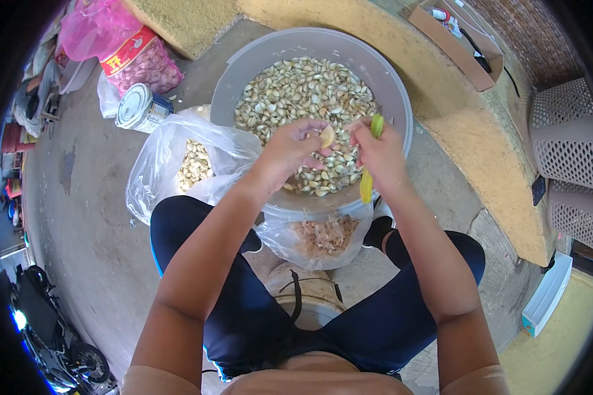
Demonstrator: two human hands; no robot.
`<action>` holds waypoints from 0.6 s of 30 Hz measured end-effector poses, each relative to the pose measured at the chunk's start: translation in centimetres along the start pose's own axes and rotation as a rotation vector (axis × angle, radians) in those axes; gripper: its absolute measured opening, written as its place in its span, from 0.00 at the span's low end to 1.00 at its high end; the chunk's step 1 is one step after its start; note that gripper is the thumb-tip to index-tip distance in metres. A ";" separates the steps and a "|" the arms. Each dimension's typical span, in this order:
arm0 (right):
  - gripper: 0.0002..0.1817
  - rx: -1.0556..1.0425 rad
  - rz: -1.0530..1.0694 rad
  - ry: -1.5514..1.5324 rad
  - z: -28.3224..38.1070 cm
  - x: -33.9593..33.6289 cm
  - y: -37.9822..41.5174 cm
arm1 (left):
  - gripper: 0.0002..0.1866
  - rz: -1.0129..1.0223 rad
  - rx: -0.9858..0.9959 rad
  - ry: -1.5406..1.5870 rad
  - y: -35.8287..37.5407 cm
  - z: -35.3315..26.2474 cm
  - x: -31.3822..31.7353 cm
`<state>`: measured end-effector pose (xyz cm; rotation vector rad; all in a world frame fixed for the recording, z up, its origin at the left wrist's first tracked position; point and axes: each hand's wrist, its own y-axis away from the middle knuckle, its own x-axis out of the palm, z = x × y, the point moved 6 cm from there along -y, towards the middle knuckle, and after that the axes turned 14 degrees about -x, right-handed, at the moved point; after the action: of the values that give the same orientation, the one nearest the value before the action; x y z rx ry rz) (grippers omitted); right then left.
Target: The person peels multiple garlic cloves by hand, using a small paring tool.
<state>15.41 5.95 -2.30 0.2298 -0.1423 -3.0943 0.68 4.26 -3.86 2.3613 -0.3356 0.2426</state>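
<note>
My left hand (295,146) pinches a pale garlic clove (327,136) above the large grey basin (402,125). My right hand (380,153) is closed around a slim yellow-green tool (367,185), whose two ends show above and below the fist; its exact kind is hidden. The right fingertips are pressed together a little to the right of the clove, apart from it. Many unpeeled garlic cloves (303,92) fill the basin's bottom, seemingly in water. To the left, a clear plastic bag (148,174) holds peeled cloves (196,164). Garlic skins (324,235) lie in another clear bag below the basin.
A can (142,108) and a pink mesh sack (148,62) stand at the upper left. A yellow concrete ledge (454,125) curves behind the basin, with a cardboard box (458,46) on it. Perforated crates (566,138) are at right, a motorcycle (53,329) at lower left.
</note>
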 end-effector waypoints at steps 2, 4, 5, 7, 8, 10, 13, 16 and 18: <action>0.10 0.051 -0.062 -0.041 -0.3 -0.8 -0.4 | 0.18 -0.012 0.013 -0.020 0.1 -0.2 0.0; 0.11 0.040 0.060 0.076 -0.1 -0.8 -0.4 | 0.18 -0.012 0.030 -0.021 0.1 -0.4 -0.1; 0.12 0.034 0.121 0.135 -0.1 -0.8 -0.4 | 0.18 -0.021 0.033 -0.010 0.0 -0.4 -0.2; 0.13 -0.075 0.320 0.441 0.2 -0.4 -0.1 | 0.18 -0.040 0.040 0.011 -0.1 -0.4 -0.4; 0.13 -0.130 0.419 0.595 0.1 -0.2 0.2 | 0.18 -0.042 0.033 0.023 0.0 -0.4 -0.5; 0.13 -0.137 0.744 0.736 -2.4 0.5 1.7 | 0.18 -0.044 0.020 0.046 0.1 -0.5 -0.6; 0.12 -0.230 1.193 0.889 -6.8 2.2 5.5 | 0.17 -0.052 0.016 0.017 -0.1 -0.2 -0.9; 0.13 -0.111 1.288 0.969 -10.2 2.4 8.5 | 0.17 -0.074 -0.001 -0.058 0.2 -0.4 -0.9; 0.13 -0.123 1.279 0.910 -11.4 2.3 8.9 | 0.17 -0.071 0.000 -0.091 0.0 -0.4 -0.9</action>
<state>15.14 -4.00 -13.05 0.9991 -0.0292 -1.5361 -0.23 4.68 -3.82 2.3834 -0.2946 0.1022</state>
